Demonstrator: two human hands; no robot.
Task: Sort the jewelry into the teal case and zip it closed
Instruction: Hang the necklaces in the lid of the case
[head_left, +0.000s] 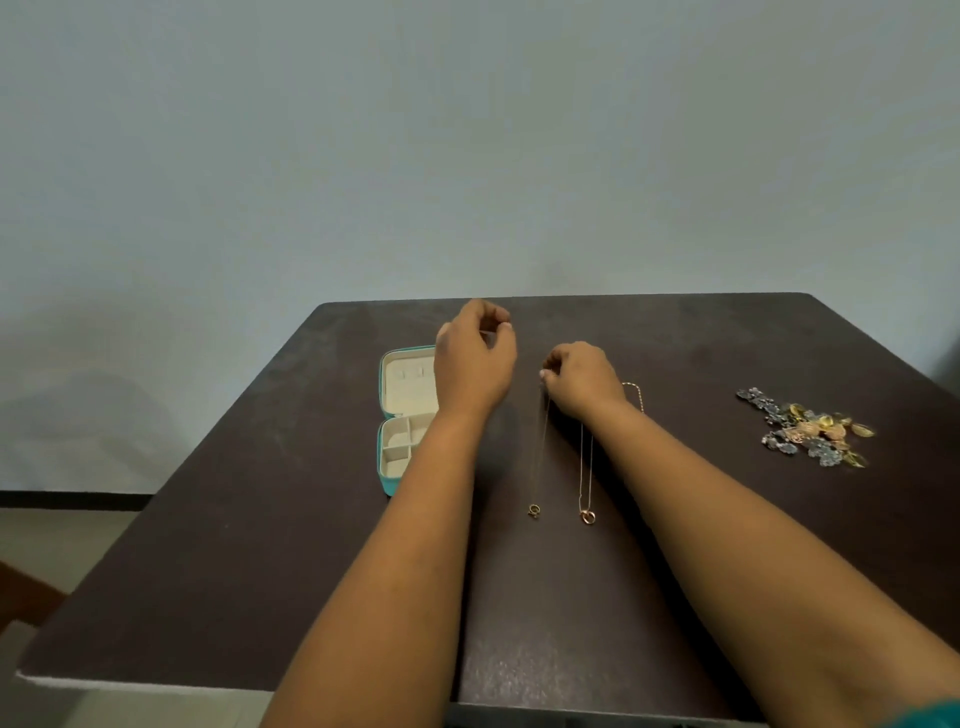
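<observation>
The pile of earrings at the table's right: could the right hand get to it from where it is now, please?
Probably yes: the right hand pinches a necklace chain, but only bare table lies between it and the pile of earrings.

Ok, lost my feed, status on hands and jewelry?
Left hand curled above open case. Right hand pinching a necklace. Second necklace and earring pile on table. Nothing blocking.

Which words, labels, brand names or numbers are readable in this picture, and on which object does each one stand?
None: no readable text shows anywhere.
Teal case: lies open, no brand or label visible.
Necklaces and jewelry pile: too small to show any marking.
Table and wall: plain, no writing.
</observation>
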